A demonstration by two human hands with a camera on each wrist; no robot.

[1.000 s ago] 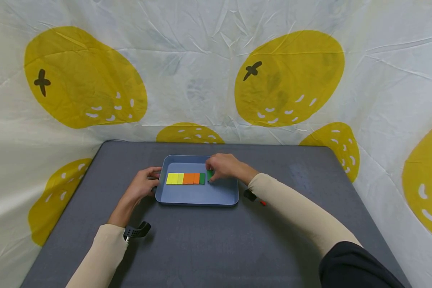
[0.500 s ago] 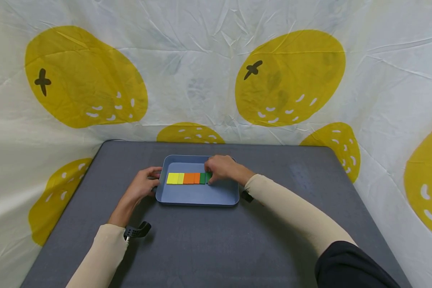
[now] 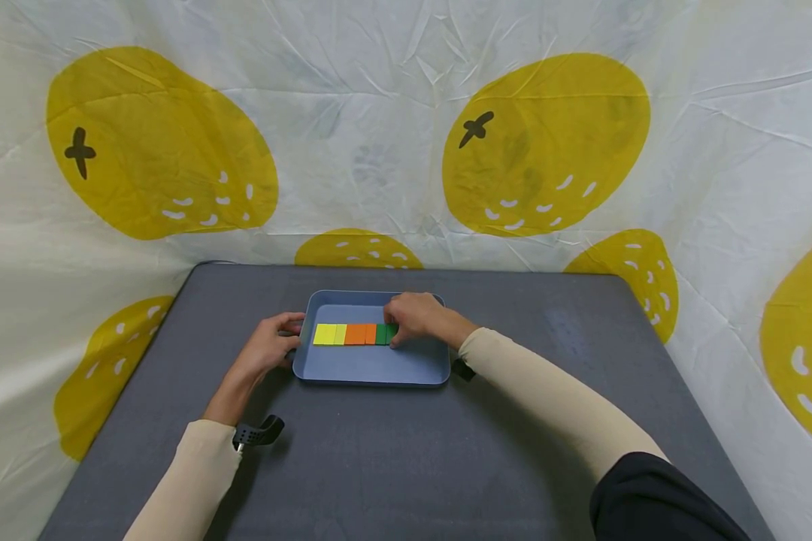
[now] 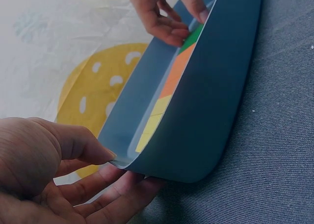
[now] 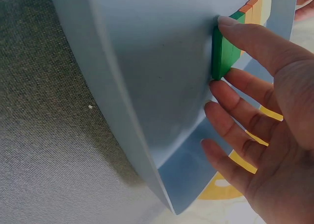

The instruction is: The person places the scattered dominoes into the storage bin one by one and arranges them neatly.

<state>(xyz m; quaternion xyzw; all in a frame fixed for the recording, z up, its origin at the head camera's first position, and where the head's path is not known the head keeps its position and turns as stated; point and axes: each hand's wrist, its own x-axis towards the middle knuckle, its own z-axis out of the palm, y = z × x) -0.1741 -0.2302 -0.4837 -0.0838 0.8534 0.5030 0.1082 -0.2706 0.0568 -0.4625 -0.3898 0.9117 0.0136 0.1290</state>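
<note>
A blue tray (image 3: 372, 367) holds a straight row of flat blocks: yellow blocks (image 3: 328, 334) at the left, orange blocks (image 3: 359, 334) in the middle, and green at the right. My right hand (image 3: 419, 314) pinches the end green block (image 5: 223, 52) between thumb and fingers, flush against the green block (image 3: 381, 334) beside it. The other right fingers are spread in the right wrist view. At the tray's left side, my left hand (image 3: 267, 344) grips the rim; in the left wrist view its thumb lies on the edge and its fingers reach underneath.
The tray stands on a dark grey table (image 3: 352, 451). Behind it hangs a white cloth (image 3: 359, 150) with large yellow fruit prints. A black strap (image 3: 259, 432) sits at the left wrist.
My right hand has slid the end green block left, closing the gap to the row, and then stayed there. A red piece seen earlier by the right forearm is now hidden. The left hand holds still.
</note>
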